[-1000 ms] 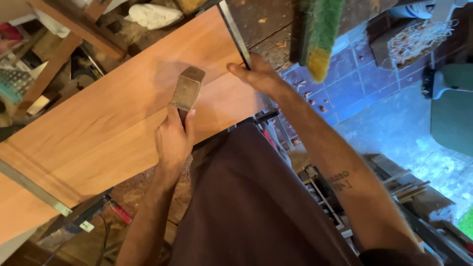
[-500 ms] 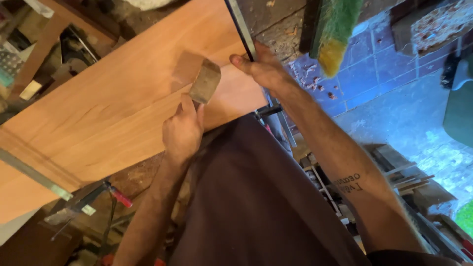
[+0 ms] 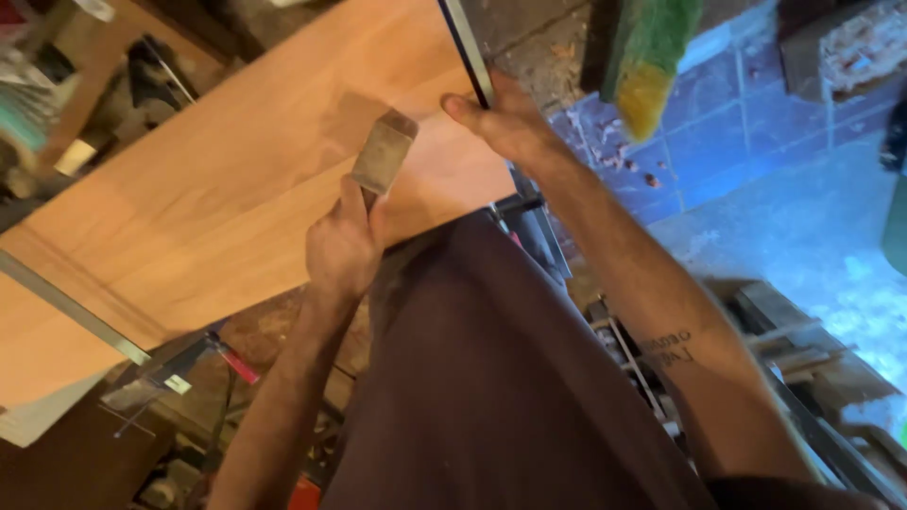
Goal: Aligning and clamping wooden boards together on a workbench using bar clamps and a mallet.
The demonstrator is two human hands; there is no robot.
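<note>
A flat paintbrush (image 3: 382,151) with a wide pale head rests on the smooth orange-brown wooden board (image 3: 217,189), clenched by the left hand (image 3: 342,247). At two o'clock the right hand (image 3: 505,123) grips the dark metal bar (image 3: 465,42) along the board's end. Bare wood runs toward nine o'clock, up to a metal strip (image 3: 71,312).

1. Both forearms were bare to the edge of the picture; no sleeve, glove, watch or ring showed on either.
2. The left hand (image 3: 342,247) carried no covering or marking.
3. The right hand (image 3: 505,123) was likewise uncovered.
4. The right forearm bore a small dark tattoo (image 3: 673,348) of two short lines of lettering.
5. A dark brown garment (image 3: 491,387), plain and unpatterned, covered the torso between the arms.
</note>
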